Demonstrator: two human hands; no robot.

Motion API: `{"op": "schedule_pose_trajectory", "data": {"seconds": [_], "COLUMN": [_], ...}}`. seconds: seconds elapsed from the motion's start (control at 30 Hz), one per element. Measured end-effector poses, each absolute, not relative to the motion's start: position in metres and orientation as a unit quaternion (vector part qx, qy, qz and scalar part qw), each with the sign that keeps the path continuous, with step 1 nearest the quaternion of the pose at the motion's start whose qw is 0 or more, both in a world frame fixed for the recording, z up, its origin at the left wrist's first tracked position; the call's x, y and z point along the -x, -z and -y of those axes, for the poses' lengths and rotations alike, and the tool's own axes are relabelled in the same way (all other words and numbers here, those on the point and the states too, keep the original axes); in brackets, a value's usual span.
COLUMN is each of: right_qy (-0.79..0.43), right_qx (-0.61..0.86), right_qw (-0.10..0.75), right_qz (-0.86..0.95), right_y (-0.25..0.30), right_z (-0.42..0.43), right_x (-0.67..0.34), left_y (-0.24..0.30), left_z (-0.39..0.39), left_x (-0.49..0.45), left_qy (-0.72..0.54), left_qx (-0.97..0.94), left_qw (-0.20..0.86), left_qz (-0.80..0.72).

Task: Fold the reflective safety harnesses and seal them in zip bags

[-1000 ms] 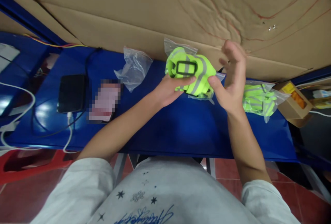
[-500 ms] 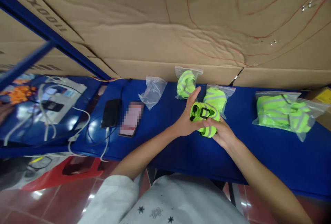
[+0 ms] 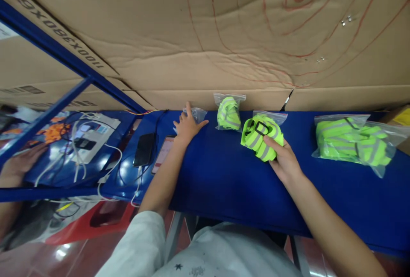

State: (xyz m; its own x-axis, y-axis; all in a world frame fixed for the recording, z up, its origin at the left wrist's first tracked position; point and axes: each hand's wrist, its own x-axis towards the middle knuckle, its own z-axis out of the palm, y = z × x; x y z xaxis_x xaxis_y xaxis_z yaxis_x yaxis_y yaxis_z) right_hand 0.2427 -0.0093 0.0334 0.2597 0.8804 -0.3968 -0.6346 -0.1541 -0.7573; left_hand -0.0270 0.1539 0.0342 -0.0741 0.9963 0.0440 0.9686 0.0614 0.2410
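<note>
My right hand [image 3: 285, 161] grips a rolled neon-yellow reflective strap [image 3: 265, 151] with grey stripes and a black buckle. Behind that roll, partly covered by it, lies a clear zip bag [image 3: 278, 117] with more neon-yellow strap inside. Over to the left, my left hand [image 3: 186, 128] reaches over an empty clear plastic bag [image 3: 199, 115], its fingers spread. The hand hides much of this bag, so whether it touches it is unclear. Between my hands, a bagged neon-yellow strap [image 3: 228, 114] leans near the cardboard.
A larger bag of neon straps [image 3: 350, 142] lies at the right. Left of my arm are a phone [image 3: 164, 153], a black device with a cable [image 3: 144, 150] and a power strip [image 3: 96, 136]. Another person's hand [image 3: 24, 161] is at far left. Cardboard [image 3: 160, 68] walls the back.
My left hand has let go of the strap roll and moved left to the empty bag. My right hand keeps the roll. The view has shifted slightly.
</note>
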Motion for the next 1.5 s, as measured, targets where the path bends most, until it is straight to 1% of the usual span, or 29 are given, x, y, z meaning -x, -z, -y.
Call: {"op": "schedule_pose_trajectory", "data": {"seconds": [0.07,0.17,0.3,0.4,0.5,0.57,0.63,0.83,0.9,1.07,1.27,1.33,1.4,1.47,1.5], "right_qy": [-0.598,-0.608,-0.626,-0.643,-0.585,-0.528,-0.501,-0.501,-0.501,-0.495,-0.57,-0.53,-0.44,-0.361,-0.34], "right_qx": [0.472,0.469,0.465,0.472,0.525,0.551,0.556,0.553,0.547,0.555,0.527,0.553,0.604,0.64,0.648], "right_qw": [0.634,0.626,0.603,0.558,0.514,0.485,0.459,0.39,0.371,0.398,0.375,0.381,0.395,0.399,0.396], "right_qz": [0.129,0.135,0.167,0.228,0.344,0.427,0.479,0.54,0.559,0.538,0.508,0.518,0.535,0.549,0.555], "right_y": [-0.034,-0.038,-0.042,-0.039,-0.03,-0.025,-0.024,-0.043,-0.048,-0.044,-0.041,-0.038,-0.033,-0.03,-0.028], "right_z": [0.009,0.011,0.019,0.026,0.028,0.028,0.026,0.023,0.023,0.018,0.015,0.014,0.014,0.015,0.015], "right_x": [-0.243,-0.244,-0.241,-0.232,-0.224,-0.224,-0.228,-0.253,-0.258,-0.263,-0.276,-0.277,-0.275,-0.271,-0.269], "left_y": [-0.036,-0.044,-0.05,-0.048,-0.044,-0.041,-0.037,-0.035,-0.037,-0.038,-0.032,-0.025,-0.017,-0.011,-0.009], "left_z": [-0.145,-0.11,-0.042,-0.004,0.012,0.014,0.013,0.017,0.017,-0.004,-0.039,-0.041,-0.04,-0.038,-0.038], "left_x": [0.029,0.041,0.056,0.051,0.041,0.035,0.032,0.022,0.013,-0.01,-0.019,-0.02,-0.018,-0.016,-0.015], "left_qy": [-0.11,-0.121,-0.155,-0.158,-0.184,-0.199,-0.205,-0.246,-0.236,-0.173,-0.191,-0.221,-0.236,-0.222,-0.21], "left_qx": [-0.694,-0.738,-0.855,-0.889,-0.896,-0.893,-0.887,-0.854,-0.866,-0.921,-0.94,-0.94,-0.938,-0.938,-0.938], "left_qw": [0.066,0.057,0.078,0.077,0.091,0.109,0.125,0.175,0.184,0.162,0.162,0.137,0.094,0.057,0.043], "left_qz": [-0.709,-0.662,-0.488,-0.424,-0.394,-0.389,-0.394,-0.425,-0.401,-0.308,-0.229,-0.219,-0.236,-0.261,-0.274]}}
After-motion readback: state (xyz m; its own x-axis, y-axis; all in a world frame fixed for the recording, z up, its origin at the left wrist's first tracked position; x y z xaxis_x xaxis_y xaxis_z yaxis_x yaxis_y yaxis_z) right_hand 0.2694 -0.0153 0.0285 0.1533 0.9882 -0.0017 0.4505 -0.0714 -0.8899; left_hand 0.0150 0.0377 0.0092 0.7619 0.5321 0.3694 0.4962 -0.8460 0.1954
